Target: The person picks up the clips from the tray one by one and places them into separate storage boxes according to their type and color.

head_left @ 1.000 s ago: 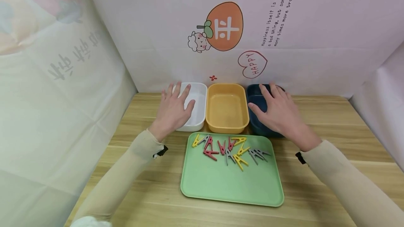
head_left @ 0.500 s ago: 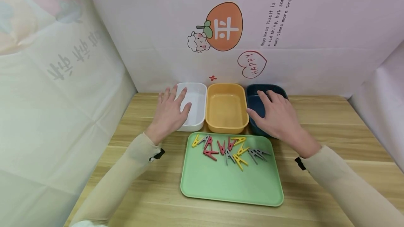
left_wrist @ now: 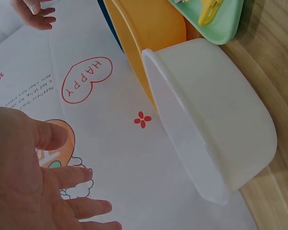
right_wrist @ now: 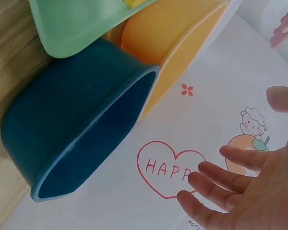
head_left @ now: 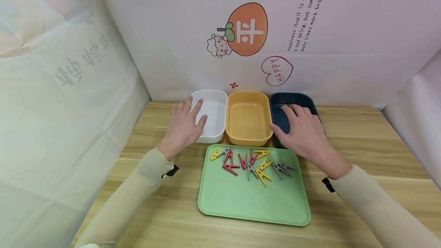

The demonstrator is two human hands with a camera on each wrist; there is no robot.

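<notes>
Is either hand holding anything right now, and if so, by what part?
Nothing is held: the left hand is over the white bin, the right hand over the dark blue bin.

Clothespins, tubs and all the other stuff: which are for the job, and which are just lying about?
Probably for the job:
clothespins
green tray
white tub, near the left hand
yellow tub
dark blue tub, near the right hand

Probably just there:
printed sheet behind
wooden table underneath

White bin (left_wrist: pixel 221 105): smooth plastic, soft sheen
Yellow bin (head_left: pixel 249 118): smooth plastic, semi-gloss
Blue bin (right_wrist: pixel 72 96): smooth plastic, satin
Tray (head_left: pixel 255 204): smooth matt plastic
Clips (head_left: pixel 243 165): plastic
Table (head_left: pixel 361 137): wood-grain, low sheen
Backdrop (head_left: pixel 172 68): matt, creased cloth
Sleeves (head_left: pixel 375 198): matt cloth
</notes>
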